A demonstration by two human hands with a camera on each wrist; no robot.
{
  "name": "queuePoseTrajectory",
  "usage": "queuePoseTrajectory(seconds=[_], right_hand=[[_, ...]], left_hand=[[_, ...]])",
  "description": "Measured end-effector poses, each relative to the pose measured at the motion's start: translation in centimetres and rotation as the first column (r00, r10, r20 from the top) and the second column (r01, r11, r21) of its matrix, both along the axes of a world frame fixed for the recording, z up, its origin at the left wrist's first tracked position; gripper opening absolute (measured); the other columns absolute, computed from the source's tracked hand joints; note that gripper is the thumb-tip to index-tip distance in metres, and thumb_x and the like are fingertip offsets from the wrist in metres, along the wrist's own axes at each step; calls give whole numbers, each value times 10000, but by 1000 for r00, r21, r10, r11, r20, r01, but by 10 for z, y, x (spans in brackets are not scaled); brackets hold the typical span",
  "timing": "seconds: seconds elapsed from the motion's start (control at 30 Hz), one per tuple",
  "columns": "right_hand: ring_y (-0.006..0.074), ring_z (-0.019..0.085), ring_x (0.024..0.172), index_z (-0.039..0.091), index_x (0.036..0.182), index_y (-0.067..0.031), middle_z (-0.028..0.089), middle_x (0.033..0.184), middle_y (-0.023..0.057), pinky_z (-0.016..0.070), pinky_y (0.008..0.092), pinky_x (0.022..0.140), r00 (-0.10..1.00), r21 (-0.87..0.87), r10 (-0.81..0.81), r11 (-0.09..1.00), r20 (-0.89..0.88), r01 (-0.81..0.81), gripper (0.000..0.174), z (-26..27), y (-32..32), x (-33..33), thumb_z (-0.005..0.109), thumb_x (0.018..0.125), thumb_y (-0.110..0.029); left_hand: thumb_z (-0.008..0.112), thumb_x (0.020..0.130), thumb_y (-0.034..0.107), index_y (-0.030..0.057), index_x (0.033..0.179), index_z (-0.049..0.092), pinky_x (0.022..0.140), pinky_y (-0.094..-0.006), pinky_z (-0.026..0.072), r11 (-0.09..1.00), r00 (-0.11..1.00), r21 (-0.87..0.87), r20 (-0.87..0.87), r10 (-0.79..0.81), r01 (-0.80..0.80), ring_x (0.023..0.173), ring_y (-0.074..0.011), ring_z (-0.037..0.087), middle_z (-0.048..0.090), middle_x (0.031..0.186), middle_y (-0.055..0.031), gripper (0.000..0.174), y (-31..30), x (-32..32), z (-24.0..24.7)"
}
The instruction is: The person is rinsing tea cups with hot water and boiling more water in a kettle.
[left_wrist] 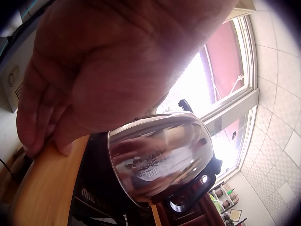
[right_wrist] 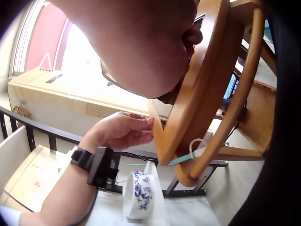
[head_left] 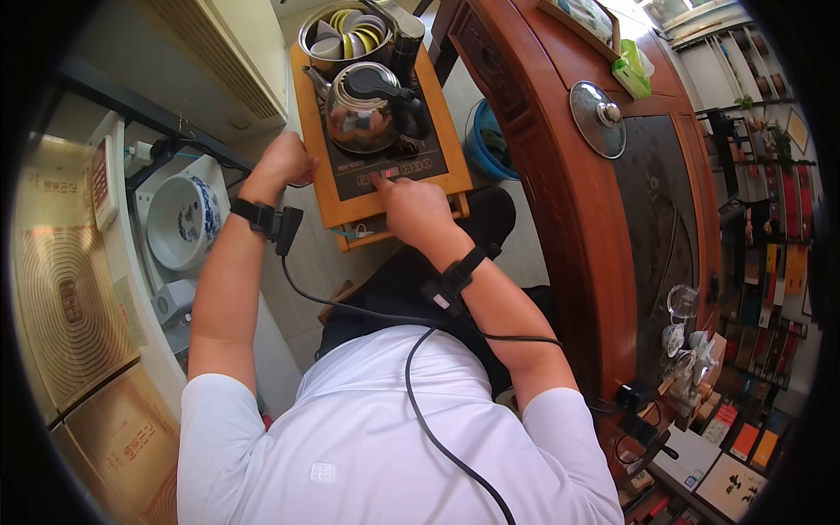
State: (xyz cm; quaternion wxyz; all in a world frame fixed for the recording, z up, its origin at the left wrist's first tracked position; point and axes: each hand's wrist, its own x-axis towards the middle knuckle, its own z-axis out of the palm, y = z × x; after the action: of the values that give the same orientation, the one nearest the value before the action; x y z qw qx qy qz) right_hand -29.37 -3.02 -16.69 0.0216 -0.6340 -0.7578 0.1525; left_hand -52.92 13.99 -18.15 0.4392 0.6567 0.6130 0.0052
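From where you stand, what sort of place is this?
Probably a tea room or tea shop: a steel kettle on an induction hob, a bowl of teacups, and a carved wooden tea table.

Daylight is flooding the window [left_wrist: 221, 70] at two o'clock, overexposing both wrist views; the left hand [left_wrist: 108, 70] is blurring up close; the head view's rim is bending, darkening.
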Motion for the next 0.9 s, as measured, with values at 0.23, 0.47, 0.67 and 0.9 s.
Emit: queuePoseTrajectory(seconds=[0.23,0.47,0.67,0.9], right_hand=[[339,768,939,636,1506,-134,763,1006,135,607,456,797,987,184,-57,979,-150,85,590,-2,-3,5,622,921,-57],[320,773,931,663,1477,-125,771,1006,145,605,447,772,998,122,-6,992,-69,15,553,-10,4,0,619,928,-73],[358,765,914,678,1440,-127,770,1004,142,610,479,784,978,209,-164,960,-126,188,509,-2,-2,32,610,938,-78],[361,751,948,681,1449,-152,766,1038,134,605,497,793,954,197,-271,936,-129,293,492,-5,-12,64,592,974,-65]], left_hand=[[763,974,50,-114,1005,776,603,-313,610,1000,1000,-3,-9,-18,18,679,-184,768,783,805,-132,168,2,-1,-6],[760,974,47,-115,996,776,597,-317,603,1000,999,12,-34,-22,23,673,-185,765,783,803,-138,165,1,0,-1],[764,972,49,-109,979,776,601,-317,603,1000,1000,13,-9,-22,22,685,-182,768,780,801,-132,158,-1,0,-1],[769,974,55,-103,988,778,615,-310,620,1000,999,17,-31,-22,22,709,-186,778,785,825,-123,159,1,1,-2]])
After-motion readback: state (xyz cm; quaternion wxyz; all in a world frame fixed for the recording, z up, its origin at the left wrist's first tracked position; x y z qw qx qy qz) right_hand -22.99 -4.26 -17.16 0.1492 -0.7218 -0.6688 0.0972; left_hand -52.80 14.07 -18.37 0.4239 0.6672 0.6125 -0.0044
